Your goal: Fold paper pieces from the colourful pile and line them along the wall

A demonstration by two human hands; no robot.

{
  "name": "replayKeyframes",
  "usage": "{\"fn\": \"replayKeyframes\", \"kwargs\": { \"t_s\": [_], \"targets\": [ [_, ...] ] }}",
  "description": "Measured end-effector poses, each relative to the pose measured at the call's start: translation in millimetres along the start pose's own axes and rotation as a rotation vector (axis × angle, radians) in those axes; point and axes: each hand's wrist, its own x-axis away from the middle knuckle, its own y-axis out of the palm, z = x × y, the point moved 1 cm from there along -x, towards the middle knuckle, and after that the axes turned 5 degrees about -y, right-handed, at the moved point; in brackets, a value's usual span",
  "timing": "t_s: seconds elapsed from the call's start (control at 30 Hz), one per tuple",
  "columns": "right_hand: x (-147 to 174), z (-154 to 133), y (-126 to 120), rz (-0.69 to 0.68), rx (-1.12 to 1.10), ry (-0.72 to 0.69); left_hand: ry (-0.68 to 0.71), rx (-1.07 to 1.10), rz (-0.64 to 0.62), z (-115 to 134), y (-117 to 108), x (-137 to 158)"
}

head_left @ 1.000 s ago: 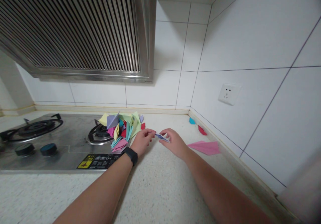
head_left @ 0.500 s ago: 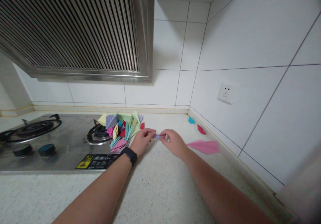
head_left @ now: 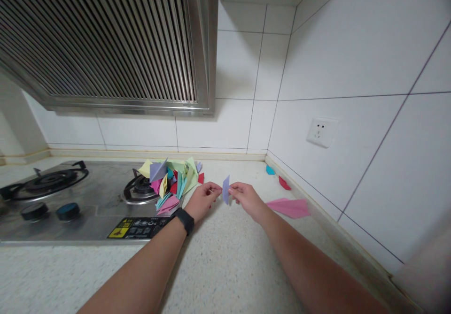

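A small lavender folded paper stands upright above the speckled countertop, pinched between both hands. My left hand, with a black wristband, holds its left edge. My right hand grips the right edge with thumb and fingertips. Just left of my left hand lies a pile of coloured folded papers, spilling over the right burner of the gas stove.
A pink paper plane lies on the counter by the right wall, with a red piece and a teal piece behind it. A range hood hangs overhead. A wall socket sits on the right tiles.
The lavender paper lay flat between my fingers a second ago; now it is turned upright and lifted slightly, with both hands closer together.
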Motion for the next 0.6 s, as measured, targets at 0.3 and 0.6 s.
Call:
{"fn": "replayKeyframes", "kwargs": {
  "t_s": [0.3,0.6],
  "targets": [
    [2.7,-1.3,0.8,-0.092,-0.054,-0.021,0.023,-0.038,-0.044,1.9,0.4,1.4],
    [4.3,1.1,-0.5,-0.166,-0.019,-0.021,0.148,-0.113,-0.075,2.9,1.9,3.4]
  ]
}}
